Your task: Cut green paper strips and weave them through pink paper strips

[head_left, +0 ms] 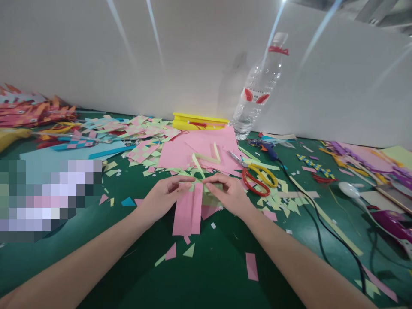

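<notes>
My left hand (169, 191) is closed, its thumb and forefinger pinching the top of some pink paper strips (184, 212), which hang side by side toward me. Opposite it, my right hand (230, 193) has thumb and fingertip together at the same joined end of the strips. A narrow pale green paper strip (198, 166) sticks up from between the fingertips, away from me. Just how the pink and green pieces are woven or folded there is hidden by my fingers. Beyond the hands lies a pink sheet (172, 150) with another folded green strip (209, 159) on it.
Red and yellow scissors (257, 178) lie open right of my hands. A corded glue gun (270, 150) and a leaning plastic bottle (255, 92) stand farther back. Woven paper pieces (144, 131) pile up back left. Scraps litter the green table (135, 279). A white spoon (349, 189) sits right.
</notes>
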Demonstrator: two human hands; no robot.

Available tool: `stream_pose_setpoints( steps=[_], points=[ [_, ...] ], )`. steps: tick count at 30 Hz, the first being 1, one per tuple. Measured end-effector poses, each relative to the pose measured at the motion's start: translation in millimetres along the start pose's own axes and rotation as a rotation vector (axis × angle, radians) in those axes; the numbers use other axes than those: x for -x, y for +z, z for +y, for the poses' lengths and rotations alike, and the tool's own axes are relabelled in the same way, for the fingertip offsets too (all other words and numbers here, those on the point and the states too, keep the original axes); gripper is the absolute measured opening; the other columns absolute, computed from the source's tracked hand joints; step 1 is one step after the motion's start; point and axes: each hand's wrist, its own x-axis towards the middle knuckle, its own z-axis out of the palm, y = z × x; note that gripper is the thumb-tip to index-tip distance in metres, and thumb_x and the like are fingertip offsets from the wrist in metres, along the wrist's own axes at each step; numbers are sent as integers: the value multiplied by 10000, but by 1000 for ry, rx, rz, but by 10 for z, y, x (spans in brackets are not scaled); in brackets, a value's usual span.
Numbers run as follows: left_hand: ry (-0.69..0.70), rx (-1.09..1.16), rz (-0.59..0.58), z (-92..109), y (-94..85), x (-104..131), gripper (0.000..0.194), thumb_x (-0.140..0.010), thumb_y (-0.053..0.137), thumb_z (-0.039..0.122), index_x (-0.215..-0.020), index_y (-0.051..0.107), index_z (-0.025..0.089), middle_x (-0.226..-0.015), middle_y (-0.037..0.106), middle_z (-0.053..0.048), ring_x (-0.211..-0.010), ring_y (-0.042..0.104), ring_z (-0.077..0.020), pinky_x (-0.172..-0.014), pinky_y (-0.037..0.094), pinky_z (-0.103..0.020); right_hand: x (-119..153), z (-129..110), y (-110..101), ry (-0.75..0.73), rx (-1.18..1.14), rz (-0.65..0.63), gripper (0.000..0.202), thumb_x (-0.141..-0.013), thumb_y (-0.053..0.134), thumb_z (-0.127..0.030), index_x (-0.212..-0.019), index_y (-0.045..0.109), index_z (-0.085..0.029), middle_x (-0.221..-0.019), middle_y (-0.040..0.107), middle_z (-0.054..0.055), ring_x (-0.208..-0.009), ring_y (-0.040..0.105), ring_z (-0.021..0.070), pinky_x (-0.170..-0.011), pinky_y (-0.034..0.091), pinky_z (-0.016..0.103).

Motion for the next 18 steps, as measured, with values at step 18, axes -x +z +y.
stream_pose_setpoints(
  steps=[18],
  points=[
    [-43,23,-58,14,17,15,396,-799,517,489,-996,649,171,-476,412,52,-438,420,-118,-413,307,-211,17,1,-2,-111,-11,-66,179,-830,540,-234,-917,695,-215,-892,700,30,-804,644,148,-733,506,283]
  ],
)
